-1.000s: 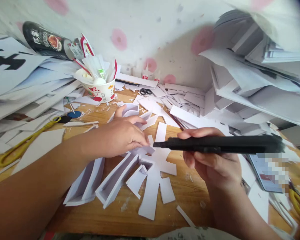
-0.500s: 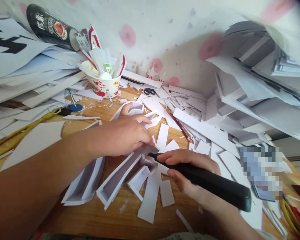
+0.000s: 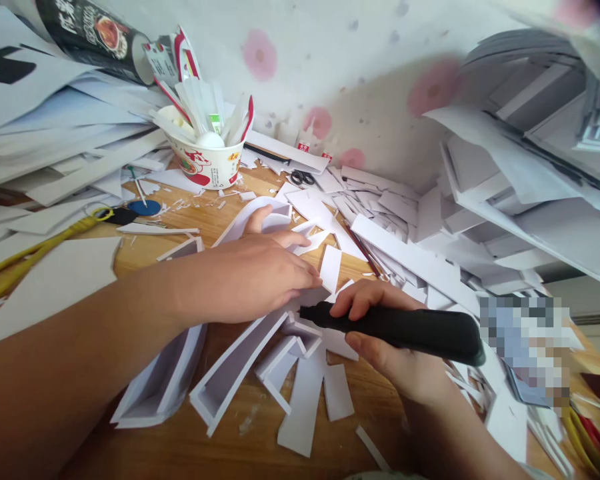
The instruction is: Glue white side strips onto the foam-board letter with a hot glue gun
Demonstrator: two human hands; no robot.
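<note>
My left hand lies over a white folded foam-board channel piece, its fingers spread and pressing on the upper part. In my right hand is a black tool, wrapped by the fingers; its narrow tip touches or nearly touches the white piece just below my left fingertips. A small angular white piece stands beside the channel. To the left, another long white channel rests on the wooden table. What lies under my left palm is hidden.
A paper bowl with white strips and packets stands at the back, near black scissors. A yellow-handled tool lies left. White offcuts are scattered about. Stacked white boards rise at right, above a phone-like object.
The black tool has swung to a flatter angle in my right hand, its back end higher. My left hand has shifted slightly right on the white piece. The view has moved a little.
</note>
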